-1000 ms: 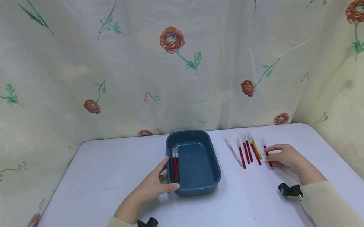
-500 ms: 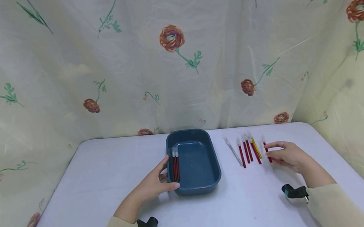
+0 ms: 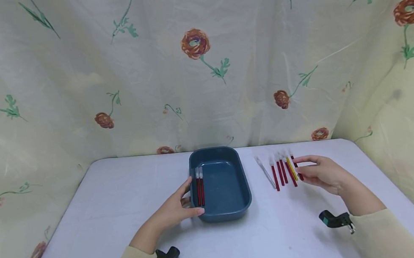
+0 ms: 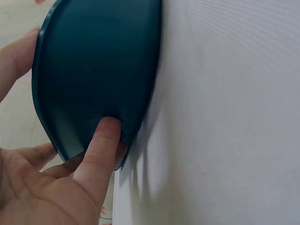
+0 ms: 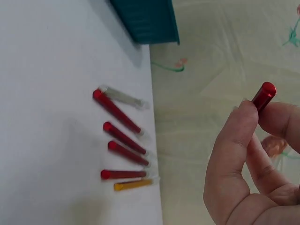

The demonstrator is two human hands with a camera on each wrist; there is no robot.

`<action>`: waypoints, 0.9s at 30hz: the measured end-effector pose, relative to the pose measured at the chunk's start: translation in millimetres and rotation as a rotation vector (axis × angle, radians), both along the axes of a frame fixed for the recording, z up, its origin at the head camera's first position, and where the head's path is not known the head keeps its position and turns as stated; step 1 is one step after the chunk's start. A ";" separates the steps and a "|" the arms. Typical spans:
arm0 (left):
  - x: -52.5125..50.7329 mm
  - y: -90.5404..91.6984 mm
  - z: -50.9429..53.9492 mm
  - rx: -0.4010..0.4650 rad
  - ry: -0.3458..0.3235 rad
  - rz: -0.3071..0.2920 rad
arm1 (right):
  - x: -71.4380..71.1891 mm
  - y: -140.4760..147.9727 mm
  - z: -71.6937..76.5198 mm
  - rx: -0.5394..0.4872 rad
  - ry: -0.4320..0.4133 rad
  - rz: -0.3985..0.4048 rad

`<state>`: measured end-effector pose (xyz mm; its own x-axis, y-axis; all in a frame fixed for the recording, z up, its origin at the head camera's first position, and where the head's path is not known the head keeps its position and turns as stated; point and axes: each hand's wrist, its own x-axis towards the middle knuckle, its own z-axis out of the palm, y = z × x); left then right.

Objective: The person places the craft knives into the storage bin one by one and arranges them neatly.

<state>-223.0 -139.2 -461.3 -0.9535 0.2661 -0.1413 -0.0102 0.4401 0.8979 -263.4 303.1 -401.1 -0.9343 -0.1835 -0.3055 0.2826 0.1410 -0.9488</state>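
Observation:
In the head view my left hand [image 3: 175, 209] holds the near left side of a dark blue tray [image 3: 228, 216], thumb at its front corner; the left wrist view shows fingertips against the tray wall [image 4: 93, 61]. Two slim red pen-like sticks with clear caps [image 3: 200, 189] lie inside along its left wall. My right hand [image 3: 323, 173] pinches another red capped stick [image 3: 299, 173] between thumb and fingers, right of a loose row. Its metallic red end [image 5: 265, 96] sticks up in the right wrist view, raised off the table; its cap is hidden there.
Several red sticks [image 3: 280, 174], a yellow stick [image 3: 291, 169] and a silver stick [image 3: 266, 174] lie side by side right of the tray. The white table [image 3: 136, 179] ends at a floral curtain [image 3: 204, 103] behind. A black wrist camera [image 3: 336, 218] sits by each sleeve.
My right hand has lifted the red capped stick and carried it left, close to the yellow stick. My left hand and the tray have stayed still.

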 end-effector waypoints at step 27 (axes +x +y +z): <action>-0.6 -0.8 1.0 0.007 -0.003 -0.010 | 10.8 -72.3 40.0 -0.128 0.013 0.102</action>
